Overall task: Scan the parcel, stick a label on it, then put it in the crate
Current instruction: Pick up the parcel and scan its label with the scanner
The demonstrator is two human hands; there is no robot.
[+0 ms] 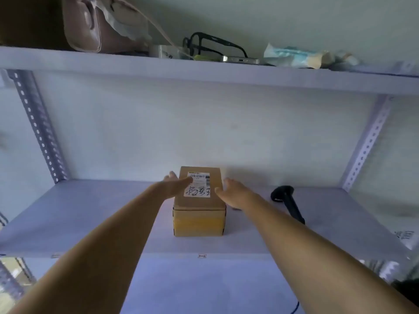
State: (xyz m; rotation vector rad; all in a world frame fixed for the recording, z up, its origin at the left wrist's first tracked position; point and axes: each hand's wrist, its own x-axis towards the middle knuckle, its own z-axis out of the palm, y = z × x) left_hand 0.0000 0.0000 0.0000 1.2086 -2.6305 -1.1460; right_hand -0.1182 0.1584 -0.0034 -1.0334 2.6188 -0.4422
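Two sets of fingers, spread apart, flank the parcel point(199, 200): left hand point(173, 185) reaches onto its white label point(197, 185), right hand point(234, 193) just beside its edge. Parcel sits mid-shelf point(90, 218); black scanner point(286, 202) lies nearby.

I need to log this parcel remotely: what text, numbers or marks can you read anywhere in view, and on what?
Label on the parcel: barcode, small print and large handwritten characters, all too blurred to read.
Tag on the shelf front edge: too small to read.
Sheet at the shelf's right edge: dark characters, blurred, unreadable.
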